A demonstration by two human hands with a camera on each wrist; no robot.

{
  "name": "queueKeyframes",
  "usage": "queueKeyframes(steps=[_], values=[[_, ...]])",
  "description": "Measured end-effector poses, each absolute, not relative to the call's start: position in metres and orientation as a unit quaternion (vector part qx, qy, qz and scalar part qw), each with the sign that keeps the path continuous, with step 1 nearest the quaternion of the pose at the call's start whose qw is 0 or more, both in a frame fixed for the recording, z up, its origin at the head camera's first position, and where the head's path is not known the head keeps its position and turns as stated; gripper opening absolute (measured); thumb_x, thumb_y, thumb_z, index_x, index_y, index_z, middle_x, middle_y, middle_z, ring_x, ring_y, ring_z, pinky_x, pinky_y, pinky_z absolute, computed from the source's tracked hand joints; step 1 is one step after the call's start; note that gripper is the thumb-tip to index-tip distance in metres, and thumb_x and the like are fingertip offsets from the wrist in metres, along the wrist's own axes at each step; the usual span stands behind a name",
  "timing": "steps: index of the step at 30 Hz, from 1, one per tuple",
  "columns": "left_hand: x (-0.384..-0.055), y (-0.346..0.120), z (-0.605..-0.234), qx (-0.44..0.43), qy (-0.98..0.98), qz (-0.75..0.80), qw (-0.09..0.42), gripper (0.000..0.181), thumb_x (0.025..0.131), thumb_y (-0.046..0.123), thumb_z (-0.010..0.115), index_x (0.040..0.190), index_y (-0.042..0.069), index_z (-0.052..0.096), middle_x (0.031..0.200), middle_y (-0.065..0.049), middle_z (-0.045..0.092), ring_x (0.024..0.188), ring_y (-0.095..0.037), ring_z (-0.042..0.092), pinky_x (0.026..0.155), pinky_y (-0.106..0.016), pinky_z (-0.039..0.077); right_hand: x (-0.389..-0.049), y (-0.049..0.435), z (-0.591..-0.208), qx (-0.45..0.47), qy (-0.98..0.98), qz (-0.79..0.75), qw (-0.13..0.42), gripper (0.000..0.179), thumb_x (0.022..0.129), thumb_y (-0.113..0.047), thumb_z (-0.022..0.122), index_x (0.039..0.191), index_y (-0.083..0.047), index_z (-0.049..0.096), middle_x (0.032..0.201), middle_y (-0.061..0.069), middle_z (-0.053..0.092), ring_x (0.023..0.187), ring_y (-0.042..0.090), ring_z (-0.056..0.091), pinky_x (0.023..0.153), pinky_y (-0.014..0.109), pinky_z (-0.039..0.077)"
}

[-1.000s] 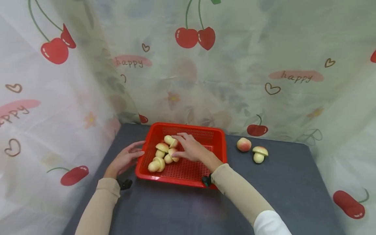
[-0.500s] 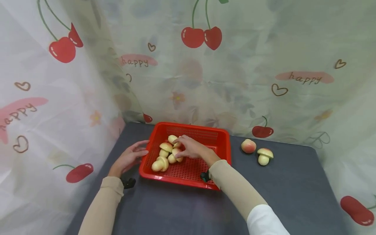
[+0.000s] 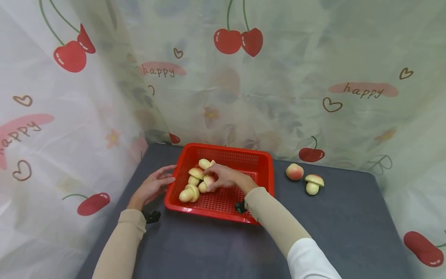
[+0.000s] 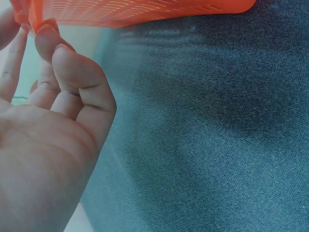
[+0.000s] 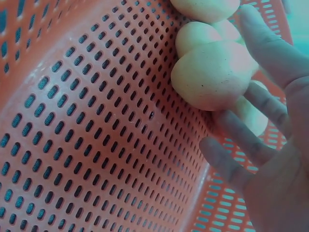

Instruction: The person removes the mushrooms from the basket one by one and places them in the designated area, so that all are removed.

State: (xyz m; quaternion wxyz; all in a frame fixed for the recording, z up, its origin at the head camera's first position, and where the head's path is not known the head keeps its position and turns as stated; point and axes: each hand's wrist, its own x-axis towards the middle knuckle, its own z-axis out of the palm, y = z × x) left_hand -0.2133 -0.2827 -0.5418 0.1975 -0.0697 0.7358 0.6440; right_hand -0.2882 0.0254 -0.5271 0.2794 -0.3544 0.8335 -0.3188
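A red perforated plastic basket (image 3: 209, 215) stands on a dark cloth with several cream mushrooms (image 3: 189, 193), apparently toys, grouped on its left side. My left hand (image 3: 152, 187) pinches the left rim (image 4: 36, 14) between thumb and fingertips. Reaching inside from the right, my right hand (image 3: 226, 177) has thumb and fingers on either side of one mushroom (image 5: 210, 77) with a pinkish cap. Its stem points toward the basket's left. The fingers partly cover another mushroom (image 3: 204, 163) behind it. In the right wrist view the held mushroom is close over the basket floor.
Right of the basket, a pink and cream peach (image 3: 294, 171) lies beside another mushroom (image 3: 313, 184) on the dark cloth (image 3: 296, 217). Cherry-printed curtains (image 3: 244, 104) rise along the back and both sides of the table.
My right hand's thumb and fingers have closed in around the pink-capped mushroom. My left hand stays at the basket's left rim. The head view has shifted slightly.
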Motion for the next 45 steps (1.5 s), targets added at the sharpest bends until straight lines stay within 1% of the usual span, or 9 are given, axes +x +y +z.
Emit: queueKeyframes(steps=[6,11,15,18,20,25,30,37,45], values=[[-0.214,-0.283,-0.541,-0.069,0.739,0.64,0.2,0.065,0.1,0.027,0.066,0.157,0.022,0.036,0.15,-0.022,0.052,0.119,-0.023,0.063,0.098,-0.04,0.057,-0.288,0.025,-0.527,-0.359,0.838,-0.296,0.285,0.067,0.084,-0.03,0.085,0.143,-0.012,0.059,0.149,0.009,0.045,0.136,0.024,0.041,0.118,0.044,0.037],[-0.214,-0.281,-0.542,-0.068,0.741,0.638,0.198,0.065,0.099,0.028,0.067,0.156,0.021,0.037,0.149,-0.022,0.053,0.117,-0.023,0.064,0.097,-0.04,0.058,-0.286,0.028,-0.528,-0.368,0.835,-0.29,0.289,0.066,0.084,-0.027,0.084,0.143,-0.01,0.058,0.154,0.011,0.041,0.142,0.027,0.035,0.121,0.047,0.033],[-0.216,-0.279,-0.542,-0.065,0.74,0.639,0.199,0.067,0.098,0.029,0.068,0.156,0.022,0.037,0.149,-0.022,0.053,0.115,-0.021,0.065,0.097,-0.04,0.057,-0.285,0.031,-0.53,-0.379,0.841,-0.271,0.276,0.065,0.085,-0.024,0.084,0.142,-0.008,0.058,0.151,0.011,0.049,0.142,0.027,0.042,0.121,0.046,0.035],[-0.217,-0.278,-0.542,-0.062,0.742,0.637,0.201,0.068,0.098,0.031,0.069,0.157,0.022,0.037,0.149,-0.021,0.053,0.115,-0.021,0.065,0.098,-0.04,0.057,-0.284,0.034,-0.531,-0.368,0.851,-0.256,0.274,0.064,0.085,-0.024,0.084,0.142,-0.011,0.058,0.147,0.008,0.055,0.137,0.025,0.049,0.119,0.044,0.038],[-0.217,-0.277,-0.542,-0.061,0.742,0.636,0.2,0.068,0.098,0.031,0.069,0.156,0.022,0.037,0.149,-0.021,0.053,0.116,-0.022,0.065,0.098,-0.041,0.057,-0.284,0.036,-0.531,-0.353,0.855,-0.258,0.28,0.064,0.085,-0.024,0.084,0.142,-0.013,0.058,0.146,0.006,0.057,0.136,0.025,0.051,0.118,0.044,0.039],[-0.218,-0.276,-0.542,-0.06,0.742,0.636,0.201,0.067,0.098,0.03,0.068,0.156,0.022,0.037,0.149,-0.021,0.053,0.117,-0.023,0.065,0.097,-0.039,0.057,-0.284,0.039,-0.528,-0.337,0.859,-0.258,0.287,0.064,0.086,-0.028,0.083,0.143,-0.015,0.057,0.146,0.004,0.057,0.135,0.024,0.052,0.118,0.044,0.039],[-0.219,-0.277,-0.542,-0.054,0.737,0.644,0.196,0.066,0.099,0.029,0.067,0.156,0.022,0.037,0.149,-0.022,0.052,0.118,-0.023,0.065,0.096,-0.039,0.058,-0.286,0.042,-0.524,-0.329,0.859,-0.279,0.275,0.065,0.086,-0.031,0.083,0.144,-0.019,0.057,0.148,0.002,0.056,0.134,0.022,0.052,0.117,0.043,0.04],[-0.218,-0.28,-0.542,-0.058,0.732,0.652,0.189,0.063,0.1,0.025,0.066,0.156,0.02,0.037,0.149,-0.023,0.052,0.117,-0.022,0.065,0.094,-0.037,0.058,-0.288,0.05,-0.514,-0.334,0.848,-0.321,0.256,0.06,0.086,-0.032,0.083,0.14,-0.019,0.061,0.142,0.001,0.059,0.123,0.02,0.054,0.11,0.042,0.044],[-0.211,-0.283,-0.545,-0.063,0.735,0.648,0.19,0.064,0.099,0.028,0.067,0.156,0.022,0.038,0.149,-0.021,0.053,0.118,-0.022,0.064,0.095,-0.038,0.058,-0.282,0.061,-0.505,-0.317,0.854,-0.336,0.24,0.063,0.087,-0.035,0.081,0.143,-0.02,0.057,0.148,0.005,0.053,0.13,0.025,0.054,0.112,0.045,0.045]])
